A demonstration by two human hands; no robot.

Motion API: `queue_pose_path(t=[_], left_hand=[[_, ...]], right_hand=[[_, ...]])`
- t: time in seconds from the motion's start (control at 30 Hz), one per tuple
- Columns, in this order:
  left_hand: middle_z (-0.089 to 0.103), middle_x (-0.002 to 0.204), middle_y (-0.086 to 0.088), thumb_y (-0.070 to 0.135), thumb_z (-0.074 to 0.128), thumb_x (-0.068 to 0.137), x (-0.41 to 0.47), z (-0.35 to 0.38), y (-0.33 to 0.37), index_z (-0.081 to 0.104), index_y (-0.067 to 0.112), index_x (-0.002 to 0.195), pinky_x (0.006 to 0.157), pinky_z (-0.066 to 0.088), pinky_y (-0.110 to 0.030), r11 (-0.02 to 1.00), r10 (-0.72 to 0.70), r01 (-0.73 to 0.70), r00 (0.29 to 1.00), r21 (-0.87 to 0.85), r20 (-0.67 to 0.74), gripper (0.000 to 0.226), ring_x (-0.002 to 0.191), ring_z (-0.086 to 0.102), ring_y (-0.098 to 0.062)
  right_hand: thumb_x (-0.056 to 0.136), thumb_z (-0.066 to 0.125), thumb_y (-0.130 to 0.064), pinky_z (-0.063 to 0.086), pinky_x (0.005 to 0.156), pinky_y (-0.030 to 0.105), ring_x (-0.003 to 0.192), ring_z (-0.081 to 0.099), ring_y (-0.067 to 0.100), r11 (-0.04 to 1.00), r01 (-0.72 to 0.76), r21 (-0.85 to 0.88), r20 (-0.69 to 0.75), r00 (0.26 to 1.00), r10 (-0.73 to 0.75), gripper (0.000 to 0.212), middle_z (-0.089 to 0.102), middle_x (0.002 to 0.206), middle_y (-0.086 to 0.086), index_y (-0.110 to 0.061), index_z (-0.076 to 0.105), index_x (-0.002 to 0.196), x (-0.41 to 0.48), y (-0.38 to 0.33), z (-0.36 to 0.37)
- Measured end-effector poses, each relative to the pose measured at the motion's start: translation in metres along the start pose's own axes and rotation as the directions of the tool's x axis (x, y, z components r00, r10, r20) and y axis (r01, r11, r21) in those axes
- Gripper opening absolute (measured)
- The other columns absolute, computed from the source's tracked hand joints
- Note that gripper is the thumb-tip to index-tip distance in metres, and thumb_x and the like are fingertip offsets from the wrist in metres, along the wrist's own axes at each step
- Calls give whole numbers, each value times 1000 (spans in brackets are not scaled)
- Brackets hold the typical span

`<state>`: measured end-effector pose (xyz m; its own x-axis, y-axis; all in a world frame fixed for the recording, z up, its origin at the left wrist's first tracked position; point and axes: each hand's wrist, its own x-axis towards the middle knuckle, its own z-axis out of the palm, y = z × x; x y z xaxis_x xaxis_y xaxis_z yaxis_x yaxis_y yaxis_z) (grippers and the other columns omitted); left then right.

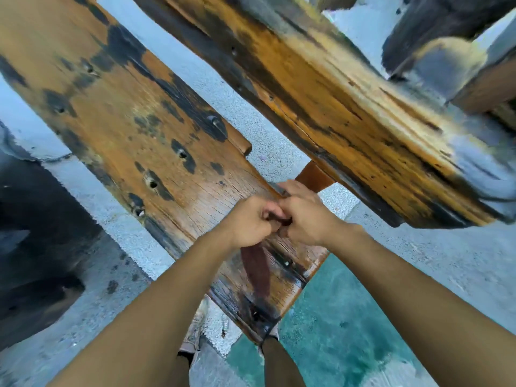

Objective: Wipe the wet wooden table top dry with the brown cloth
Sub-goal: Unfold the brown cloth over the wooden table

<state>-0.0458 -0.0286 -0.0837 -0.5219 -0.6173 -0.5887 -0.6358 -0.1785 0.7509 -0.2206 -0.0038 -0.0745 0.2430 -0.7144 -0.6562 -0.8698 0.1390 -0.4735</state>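
Observation:
My left hand (252, 222) and my right hand (305, 216) are pressed together over the near end of a worn wooden plank (134, 129). Both are closed on a bunched brown cloth (255, 265), most of it hidden in my fists. A narrow dark reddish-brown strip of it hangs down below my left hand over the plank. The wood under and near my hands looks dark and glossy with wet. A second, thicker wooden top (349, 107) with yellow and black weathering runs diagonally at the upper right.
Grey gravelly ground (229, 96) shows in the gap between the two wooden surfaces. Teal painted floor (329, 325) lies below right. A dark shape (36, 233) fills the left edge. More timber (446, 51) stands at the top right.

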Motion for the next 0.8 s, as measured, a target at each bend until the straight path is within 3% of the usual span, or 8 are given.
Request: queue_pose_path(t=[0.03, 0.1, 0.2, 0.27, 0.43, 0.53, 0.57, 0.8], left_hand=[[52, 51, 18, 5, 74, 89, -2, -2, 0, 78, 26, 94, 57, 35, -23, 1000, 7, -7, 1000, -1, 20, 21, 46, 42, 1], [48, 48, 18, 9, 75, 92, -38, -27, 17, 76, 31, 97, 53, 32, -19, 998, 27, -29, 999, -49, -27, 22, 46, 40, 0], [51, 63, 9, 22, 80, 90, -94, -55, 35, 72, 39, 95, 57, 35, -26, 998, 42, -48, 991, -45, -130, 19, 55, 42, -5], [52, 70, 7, 30, 82, 87, -161, -87, 39, 73, 33, 95, 62, 40, -32, 999, -16, 6, 975, -47, -220, 12, 62, 49, -11], [53, 71, 10, 48, 81, 85, -245, -104, 24, 59, 31, 67, 60, 34, -21, 999, -7, 21, 928, 33, -373, 33, 67, 50, -5], [55, 77, 8, 50, 78, 87, -326, -117, 3, 62, 29, 70, 64, 37, -25, 998, -59, 67, 863, -2, -502, 31, 72, 53, -6], [55, 77, 9, 47, 78, 87, -379, -126, -4, 60, 31, 69, 64, 37, -24, 994, -104, 101, 825, -36, -556, 30, 72, 53, -5], [54, 63, 8, 42, 84, 84, -542, -116, -71, 64, 26, 73, 61, 35, -26, 935, -311, 81, 656, -345, -688, 28, 61, 49, -5]], right_hand=[[80, 81, -39, 40, 110, 37, 141, 48, 33, 999, 34, -13, -22, 999, -34, 18, 61, 141, 13, -30, 73, 94, 1, 1, -1], [85, 82, -36, 44, 76, 33, 96, 67, 26, 999, 28, 21, 4, 1000, -29, 26, 70, 86, 5, -27, 62, 71, -13, -29, -30], [91, 80, -33, 42, 64, 30, 64, 56, 12, 992, 120, 34, 101, 987, -123, 20, 61, 59, -10, -34, 75, 72, -43, -76, -78], [93, 78, -40, 43, 62, 27, 60, 52, 7, 988, 151, -23, 205, 968, -143, 32, 59, 56, -14, -50, 72, 63, -71, -137, -106], [96, 74, -43, 31, 59, 32, 60, 42, 14, 950, 304, 68, 311, 899, -309, 28, 49, 62, -7, -28, 75, 72, -109, -209, -123], [97, 72, -43, 28, 57, 31, 56, 39, 13, 906, 424, -9, 380, 839, -389, 37, 44, 56, -9, -42, 69, 61, -133, -300, -124], [98, 72, -42, 29, 56, 30, 55, 38, 12, 842, 534, -80, 435, 778, -453, 40, 44, 54, -8, -44, 67, 58, -147, -350, -117], [100, 71, -35, 33, 55, 17, 53, 42, 1, 797, 591, -128, 558, 707, -435, 36, 54, 55, -14, -32, 71, 64, -218, -503, -115]])
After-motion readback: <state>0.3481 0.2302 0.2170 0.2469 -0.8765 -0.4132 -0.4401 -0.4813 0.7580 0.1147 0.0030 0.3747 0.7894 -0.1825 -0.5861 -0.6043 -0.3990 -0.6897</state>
